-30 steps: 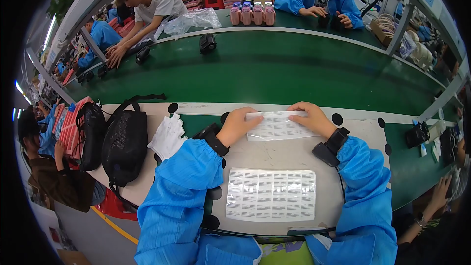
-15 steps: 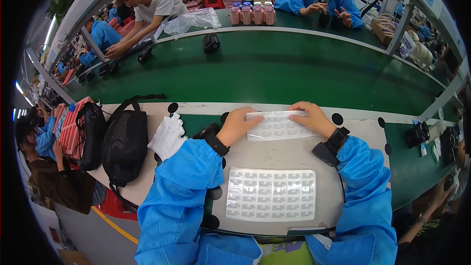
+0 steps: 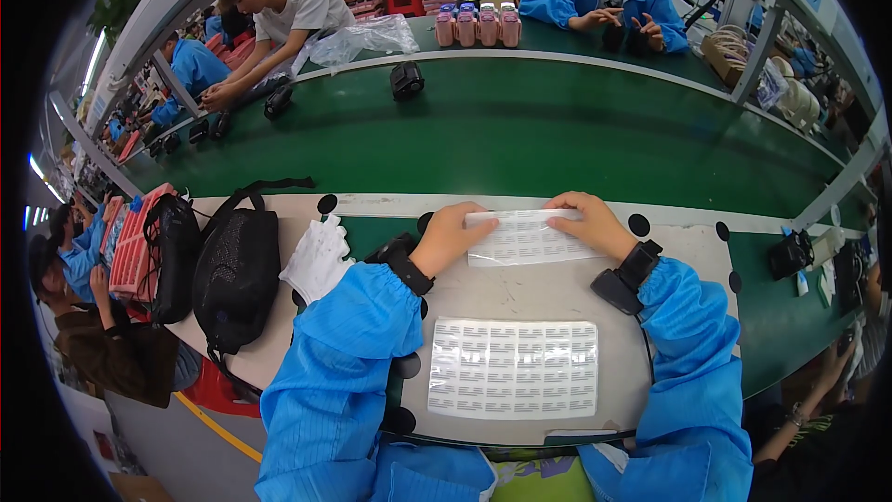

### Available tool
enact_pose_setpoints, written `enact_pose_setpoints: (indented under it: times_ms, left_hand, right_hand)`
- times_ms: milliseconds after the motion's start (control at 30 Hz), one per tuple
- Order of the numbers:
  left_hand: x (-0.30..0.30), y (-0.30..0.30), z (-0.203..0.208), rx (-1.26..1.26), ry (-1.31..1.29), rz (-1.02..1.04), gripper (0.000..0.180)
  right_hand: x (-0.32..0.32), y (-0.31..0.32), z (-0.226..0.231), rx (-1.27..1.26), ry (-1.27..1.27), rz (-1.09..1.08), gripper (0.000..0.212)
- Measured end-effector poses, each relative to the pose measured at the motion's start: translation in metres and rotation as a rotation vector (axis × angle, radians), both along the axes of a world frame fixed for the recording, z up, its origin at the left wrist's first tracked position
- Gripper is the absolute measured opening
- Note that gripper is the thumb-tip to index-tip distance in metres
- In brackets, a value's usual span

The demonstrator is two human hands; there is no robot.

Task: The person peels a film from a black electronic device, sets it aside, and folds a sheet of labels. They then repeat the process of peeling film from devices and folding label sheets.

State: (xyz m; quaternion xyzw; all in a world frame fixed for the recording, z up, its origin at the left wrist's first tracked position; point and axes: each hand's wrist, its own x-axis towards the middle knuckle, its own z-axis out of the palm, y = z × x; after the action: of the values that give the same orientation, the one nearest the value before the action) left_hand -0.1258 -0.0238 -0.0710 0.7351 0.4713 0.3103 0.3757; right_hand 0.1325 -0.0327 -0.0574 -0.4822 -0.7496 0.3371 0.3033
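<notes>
Between my two hands is a white sticker sheet [image 3: 525, 240] with rows of small printed labels. My left hand [image 3: 450, 242] pinches its left end, thumb on top. At the other end my right hand [image 3: 596, 226] grips the sheet in the same way; the fingers beneath are hidden. Nearer to me, a larger sheet of labels [image 3: 513, 370] lies flat and glossy on the pale work board [image 3: 548, 294]. Each wrist wears a black strap with a small box.
A black bag [image 3: 240, 270] and a white glove [image 3: 318, 258] lie to the left. Beyond the board runs a green belt [image 3: 520, 130] carrying several black devices [image 3: 407, 81]. Across it, co-workers sit near pink parts [image 3: 478, 28]. Another black device [image 3: 790, 256] stands at right.
The black devices on the green belt have shifted slightly to the right. A person at the far left has raised a hand. My hands and both sheets stay where they were.
</notes>
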Motion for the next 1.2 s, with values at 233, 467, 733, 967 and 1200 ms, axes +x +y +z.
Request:
enact_pose_setpoints:
  times_ms: [233,467,733,967,1200]
  left_hand:
    - [0.000,0.001,-0.004,-0.001,-0.005,0.002,0.029]
    - [0.001,0.000,-0.001,-0.023,0.005,0.005,0.030]
    - [0.001,0.000,-0.004,-0.049,-0.010,0.006,0.029]
    - [0.003,0.000,-0.004,-0.050,-0.080,0.024,0.033]
    - [0.005,0.001,0.003,-0.091,-0.042,-0.014,0.029]
  right_hand:
    - [0.001,0.001,-0.002,0.018,-0.013,0.002,0.023]
    - [0.001,0.000,-0.002,0.010,-0.003,0.002,0.023]
    - [0.000,-0.001,-0.004,-0.020,0.057,-0.020,0.022]
    - [-0.005,-0.001,0.005,0.352,-0.157,-0.238,0.017]
    - [-0.009,-0.002,0.000,0.267,-0.095,-0.225,0.011]
